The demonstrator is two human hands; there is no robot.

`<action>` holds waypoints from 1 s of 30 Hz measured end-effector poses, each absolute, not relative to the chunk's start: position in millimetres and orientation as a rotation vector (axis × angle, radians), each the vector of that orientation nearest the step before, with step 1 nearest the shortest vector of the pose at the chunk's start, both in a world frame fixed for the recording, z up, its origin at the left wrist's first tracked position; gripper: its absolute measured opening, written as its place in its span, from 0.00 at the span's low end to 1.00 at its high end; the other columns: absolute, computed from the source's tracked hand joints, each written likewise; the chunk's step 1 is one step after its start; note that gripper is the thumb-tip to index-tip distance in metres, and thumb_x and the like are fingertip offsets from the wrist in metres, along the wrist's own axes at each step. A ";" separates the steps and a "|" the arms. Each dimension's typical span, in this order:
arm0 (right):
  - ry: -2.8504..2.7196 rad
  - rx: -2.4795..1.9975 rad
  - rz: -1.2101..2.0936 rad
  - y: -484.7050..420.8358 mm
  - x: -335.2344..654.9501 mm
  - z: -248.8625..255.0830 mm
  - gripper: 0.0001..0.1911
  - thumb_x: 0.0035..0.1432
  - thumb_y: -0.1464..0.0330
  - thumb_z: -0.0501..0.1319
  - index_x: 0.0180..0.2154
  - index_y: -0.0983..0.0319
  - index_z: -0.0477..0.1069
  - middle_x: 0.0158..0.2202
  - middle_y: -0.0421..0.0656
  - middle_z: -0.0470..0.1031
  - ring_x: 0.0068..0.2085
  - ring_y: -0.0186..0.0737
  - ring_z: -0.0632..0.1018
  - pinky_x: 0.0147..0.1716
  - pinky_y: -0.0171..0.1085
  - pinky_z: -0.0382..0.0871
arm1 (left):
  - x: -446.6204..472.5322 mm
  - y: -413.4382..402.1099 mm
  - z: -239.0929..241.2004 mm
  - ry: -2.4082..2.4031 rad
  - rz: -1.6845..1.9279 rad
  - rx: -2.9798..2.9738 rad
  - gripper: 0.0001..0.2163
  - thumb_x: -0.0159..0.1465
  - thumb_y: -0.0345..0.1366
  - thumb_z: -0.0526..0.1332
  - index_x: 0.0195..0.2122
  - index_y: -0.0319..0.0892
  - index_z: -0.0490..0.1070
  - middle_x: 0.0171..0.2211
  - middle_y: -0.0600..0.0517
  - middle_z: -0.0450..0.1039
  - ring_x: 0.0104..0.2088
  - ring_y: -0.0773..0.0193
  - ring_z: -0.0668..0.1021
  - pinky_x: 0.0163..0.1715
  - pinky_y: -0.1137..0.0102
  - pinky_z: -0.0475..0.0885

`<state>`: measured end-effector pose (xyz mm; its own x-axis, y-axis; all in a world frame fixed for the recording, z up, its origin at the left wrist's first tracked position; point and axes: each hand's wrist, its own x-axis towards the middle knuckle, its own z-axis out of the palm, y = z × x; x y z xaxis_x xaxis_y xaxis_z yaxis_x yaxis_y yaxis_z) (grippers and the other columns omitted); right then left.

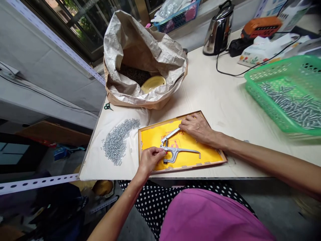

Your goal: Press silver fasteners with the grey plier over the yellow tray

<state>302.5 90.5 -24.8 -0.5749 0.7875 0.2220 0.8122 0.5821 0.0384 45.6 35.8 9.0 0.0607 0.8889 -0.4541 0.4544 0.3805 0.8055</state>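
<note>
Hand press pliers (177,150) of grey metal, with a spring by the jaw, lie over a shallow yellow-lined tray (150,135). My right hand (197,128) is closed on the end of their raised upper handle. At the jaw, my left hand (150,158) pinches with thumb and forefinger; what is between the fingertips is too small to make out. A little red shows beside those fingertips. Left of the tray lies a heap of small silvery metal tubes (116,142) on the pale tabletop.
An open woven sack (116,88) holds dark bits and a yellow bowl (154,83). Small green-handled scissors (107,106) lie by the left edge. A green basket (260,100) of metal tubes stands right. Behind are a kettle (217,31) and a black cord (233,74).
</note>
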 end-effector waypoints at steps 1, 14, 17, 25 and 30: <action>-2.633 -1.339 -0.202 90.9 301.7 -25.1 0.12 0.68 0.74 0.53 0.39 0.61 0.75 0.38 0.47 0.78 0.40 0.47 0.68 0.38 0.43 0.49 | 46.5 36.6 7.1 1.581 0.477 1.228 0.16 0.47 0.47 0.73 0.26 0.38 0.77 0.21 0.53 0.74 0.22 0.68 0.72 0.23 0.73 0.65; -2.675 -1.329 -0.151 88.5 298.5 -24.4 0.15 0.70 0.73 0.50 0.40 0.60 0.75 0.38 0.47 0.78 0.42 0.47 0.68 0.39 0.44 0.50 | 35.8 47.8 7.7 1.639 0.071 1.430 0.15 0.49 0.48 0.68 0.22 0.38 0.76 0.16 0.57 0.65 0.19 0.70 0.63 0.21 0.73 0.54; -2.680 -1.338 -0.120 87.6 295.2 -23.9 0.15 0.70 0.73 0.49 0.41 0.61 0.75 0.38 0.47 0.77 0.42 0.47 0.68 0.40 0.44 0.50 | 32.7 50.0 8.0 1.594 -0.052 1.480 0.18 0.50 0.51 0.67 0.18 0.40 0.72 0.14 0.57 0.62 0.19 0.71 0.62 0.21 0.73 0.52; -2.698 -1.360 -0.028 88.7 291.2 -27.2 0.14 0.69 0.73 0.50 0.40 0.62 0.75 0.38 0.46 0.76 0.42 0.46 0.68 0.41 0.44 0.51 | 30.2 46.0 2.1 1.547 -0.092 1.411 0.22 0.49 0.57 0.65 0.17 0.42 0.66 0.14 0.57 0.61 0.17 0.70 0.63 0.20 0.73 0.54; -2.624 -1.352 0.189 76.6 294.5 -24.1 0.16 0.67 0.58 0.57 0.42 0.63 0.75 0.40 0.48 0.75 0.43 0.49 0.68 0.42 0.44 0.53 | 29.4 43.3 -0.2 1.573 -0.119 1.388 0.22 0.48 0.58 0.65 0.20 0.41 0.69 0.15 0.58 0.60 0.18 0.70 0.63 0.21 0.72 0.55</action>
<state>294.5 76.6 -24.1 -0.5690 0.8158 0.1038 0.7924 0.5776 -0.1960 29.4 43.3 -0.2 0.1509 0.6957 -0.7023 0.7938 0.3381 0.5055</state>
